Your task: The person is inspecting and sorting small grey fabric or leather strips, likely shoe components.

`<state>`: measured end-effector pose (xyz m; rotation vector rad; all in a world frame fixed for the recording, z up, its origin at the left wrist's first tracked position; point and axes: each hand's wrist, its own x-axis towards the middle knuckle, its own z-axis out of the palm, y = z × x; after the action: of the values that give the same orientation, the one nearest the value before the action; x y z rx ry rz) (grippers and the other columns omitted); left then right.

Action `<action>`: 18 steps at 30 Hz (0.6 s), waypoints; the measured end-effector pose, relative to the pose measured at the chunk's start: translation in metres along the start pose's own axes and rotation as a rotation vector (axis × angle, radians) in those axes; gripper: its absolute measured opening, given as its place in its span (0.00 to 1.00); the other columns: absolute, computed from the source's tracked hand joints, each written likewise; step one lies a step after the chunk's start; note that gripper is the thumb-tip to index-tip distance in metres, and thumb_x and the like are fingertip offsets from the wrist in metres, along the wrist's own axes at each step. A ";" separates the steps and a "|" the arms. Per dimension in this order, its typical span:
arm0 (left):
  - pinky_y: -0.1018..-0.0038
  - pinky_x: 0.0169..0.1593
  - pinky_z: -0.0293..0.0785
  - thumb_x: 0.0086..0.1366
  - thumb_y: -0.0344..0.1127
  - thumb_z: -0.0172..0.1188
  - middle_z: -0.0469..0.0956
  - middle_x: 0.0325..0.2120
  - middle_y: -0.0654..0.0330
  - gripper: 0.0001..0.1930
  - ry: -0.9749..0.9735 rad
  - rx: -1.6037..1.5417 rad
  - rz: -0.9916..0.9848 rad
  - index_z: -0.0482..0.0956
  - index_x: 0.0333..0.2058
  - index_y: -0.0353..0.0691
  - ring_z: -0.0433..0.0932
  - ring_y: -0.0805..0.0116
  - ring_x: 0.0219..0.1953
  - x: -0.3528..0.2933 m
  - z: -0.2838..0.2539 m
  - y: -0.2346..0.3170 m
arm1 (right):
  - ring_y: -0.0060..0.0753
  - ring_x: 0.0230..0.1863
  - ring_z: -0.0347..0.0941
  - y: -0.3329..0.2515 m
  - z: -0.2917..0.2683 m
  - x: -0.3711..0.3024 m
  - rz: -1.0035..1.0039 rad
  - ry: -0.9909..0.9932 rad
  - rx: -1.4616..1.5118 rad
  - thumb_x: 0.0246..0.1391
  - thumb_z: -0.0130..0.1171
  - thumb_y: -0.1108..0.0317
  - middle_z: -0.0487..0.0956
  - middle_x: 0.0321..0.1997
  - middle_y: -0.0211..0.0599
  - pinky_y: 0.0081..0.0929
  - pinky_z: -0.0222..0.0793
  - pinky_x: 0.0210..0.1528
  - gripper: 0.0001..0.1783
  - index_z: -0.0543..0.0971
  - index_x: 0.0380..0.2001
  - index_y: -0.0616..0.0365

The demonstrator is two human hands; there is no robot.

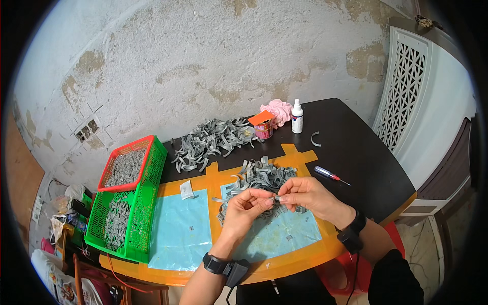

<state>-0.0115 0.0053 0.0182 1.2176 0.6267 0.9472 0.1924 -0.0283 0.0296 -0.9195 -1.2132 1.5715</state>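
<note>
Pinching a small grey piece [276,199] at their meeting fingertips: left hand [243,211] and right hand [311,196], thumb against finger on each. The piece is mostly hidden by the fingers; its shape is hard to make out. Lower fingers of both hands curl out of sight. Forearms cut off or sleeved toward the lower edge; a black strap unit [352,235] on each wrist.

Piece sits between the two hands, raised in front of a heap of grey strips [262,175]. Heap lies just beyond the hands, its near part covered by them; single strips tangle too closely to count.

Under the hands, a blue sheet [300,231]; left of the left hand, a second blue sheet [180,236], with a white packet [186,189] at its far edge. Orange tape [290,151] borders both on a dark table [378,178].

Right of and beyond the right hand: screwdriver [325,172]. Farther beyond: lone strip [315,139], white bottle [297,122], tin [264,131], larger strip pile [213,142]. Far left of the left hand: green basket [141,218], red basket [127,188] set on its far end, both holding grey bits. Behind all, a patchy wall [203,56]. Red stool [351,277] below the right forearm, partly hidden.
</note>
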 end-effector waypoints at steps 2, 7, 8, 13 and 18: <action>0.82 0.42 0.73 0.58 0.25 0.62 0.80 0.34 0.61 0.09 0.002 -0.003 -0.011 0.79 0.39 0.37 0.76 0.78 0.36 -0.001 0.000 0.001 | 0.17 0.27 0.70 0.000 0.000 0.001 0.018 -0.012 0.016 0.53 0.60 0.70 0.75 0.27 0.27 0.13 0.64 0.31 0.08 0.76 0.36 0.60; 0.82 0.42 0.74 0.59 0.24 0.61 0.79 0.34 0.61 0.07 -0.006 0.007 0.002 0.81 0.37 0.36 0.76 0.77 0.35 -0.001 0.000 -0.001 | 0.18 0.27 0.70 0.005 -0.003 0.002 0.057 -0.047 0.102 0.53 0.60 0.70 0.75 0.27 0.28 0.14 0.64 0.32 0.08 0.75 0.35 0.61; 0.81 0.42 0.74 0.59 0.23 0.61 0.79 0.35 0.61 0.07 -0.026 0.023 0.011 0.81 0.37 0.35 0.77 0.76 0.35 -0.001 0.001 0.000 | 0.18 0.27 0.70 0.005 -0.004 0.002 0.066 -0.067 0.146 0.53 0.59 0.71 0.75 0.28 0.29 0.15 0.65 0.31 0.08 0.75 0.35 0.61; 0.79 0.43 0.75 0.60 0.23 0.59 0.78 0.37 0.59 0.07 -0.052 0.021 -0.029 0.80 0.38 0.34 0.78 0.73 0.36 -0.002 0.000 0.000 | 0.18 0.28 0.69 0.003 -0.005 0.002 0.113 -0.121 0.215 0.52 0.59 0.70 0.74 0.28 0.28 0.15 0.63 0.32 0.08 0.75 0.35 0.60; 0.78 0.43 0.76 0.61 0.22 0.58 0.77 0.36 0.59 0.07 -0.101 0.027 -0.017 0.80 0.38 0.33 0.78 0.71 0.37 -0.002 0.001 0.002 | 0.18 0.27 0.69 0.004 -0.007 0.003 0.160 -0.162 0.216 0.52 0.60 0.70 0.75 0.30 0.29 0.16 0.64 0.31 0.09 0.74 0.36 0.60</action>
<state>-0.0122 0.0030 0.0198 1.2741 0.5706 0.8597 0.1966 -0.0235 0.0244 -0.7766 -1.0744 1.8946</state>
